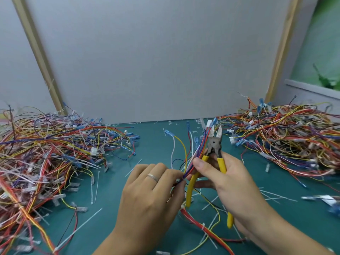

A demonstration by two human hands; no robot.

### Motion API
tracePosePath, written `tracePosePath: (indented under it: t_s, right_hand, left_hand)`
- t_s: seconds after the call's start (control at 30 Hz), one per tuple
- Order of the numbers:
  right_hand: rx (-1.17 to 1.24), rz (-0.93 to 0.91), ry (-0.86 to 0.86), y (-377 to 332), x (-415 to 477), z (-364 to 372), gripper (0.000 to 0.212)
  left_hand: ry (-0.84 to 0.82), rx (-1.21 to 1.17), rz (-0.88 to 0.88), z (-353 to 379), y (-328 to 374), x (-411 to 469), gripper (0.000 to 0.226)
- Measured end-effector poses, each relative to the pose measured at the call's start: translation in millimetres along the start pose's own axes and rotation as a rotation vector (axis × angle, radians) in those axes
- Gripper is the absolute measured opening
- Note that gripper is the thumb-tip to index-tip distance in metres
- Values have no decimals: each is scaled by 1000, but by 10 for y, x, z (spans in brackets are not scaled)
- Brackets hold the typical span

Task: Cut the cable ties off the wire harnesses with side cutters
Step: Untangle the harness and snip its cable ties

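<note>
My right hand (228, 183) grips yellow-handled side cutters (214, 144), jaws open and pointing away from me. Its thumb also presses a multicoloured wire harness (199, 153) against the cutter handle. My left hand (152, 190), with a ring on one finger, pinches the near end of that same harness between its fingertips. The harness runs diagonally from my left fingertips up past the cutter jaws to blue terminals. No cable tie on the held bundle can be made out.
A big tangle of wire harnesses (42, 155) fills the left of the green mat (152, 144); another pile (290, 137) lies at the right. Cut white cable ties (93, 188) and loose wires litter the mat. A grey partition panel (156, 57) stands behind.
</note>
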State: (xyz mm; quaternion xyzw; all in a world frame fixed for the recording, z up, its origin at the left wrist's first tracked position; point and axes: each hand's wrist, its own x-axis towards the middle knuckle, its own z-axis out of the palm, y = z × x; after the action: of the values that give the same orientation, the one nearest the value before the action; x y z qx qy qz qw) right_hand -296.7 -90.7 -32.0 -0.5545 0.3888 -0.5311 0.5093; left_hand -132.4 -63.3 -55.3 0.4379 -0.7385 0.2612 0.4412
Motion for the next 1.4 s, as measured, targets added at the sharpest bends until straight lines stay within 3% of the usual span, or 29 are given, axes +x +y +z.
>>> tracePosePath:
  t_s: [0.13,0.3,0.43,0.57,0.73,0.87,1.0,1.13,1.4]
  right_hand:
    - [33,-2,-8,13,15,-9,11]
    - [54,-58,53,-13,60,-12,9]
    - [-44,-89,33,-35,58,37,8]
    - [-142,-105,44,-167,48,-33,3]
    - [-276,-47,-15,-322,-110,-121,12]
    - [-686,-39,-107,-310,-240,-157,28]
    - [-1023,-137,-217,-242,-448,-125,31]
    - [-1178,-127,-276,-153,-555,-47,31]
    - [-1482,-135,-404,34,-608,71,50]
  left_hand:
    - [-81,-138,-133,-18,-12,-15,14]
    - [-232,-624,-639,53,12,-67,48]
    - [-325,-616,-546,86,33,-89,11]
    - [-162,-542,-575,9,45,48,23]
    - [-221,-721,-853,-85,-96,356,23]
    - [-198,-896,-1076,-221,-228,662,31]
    - [22,-863,-977,-599,-409,1283,31]
    - [104,-749,-858,-979,-522,1896,22]
    - [339,-954,-737,-1327,-486,2309,23]
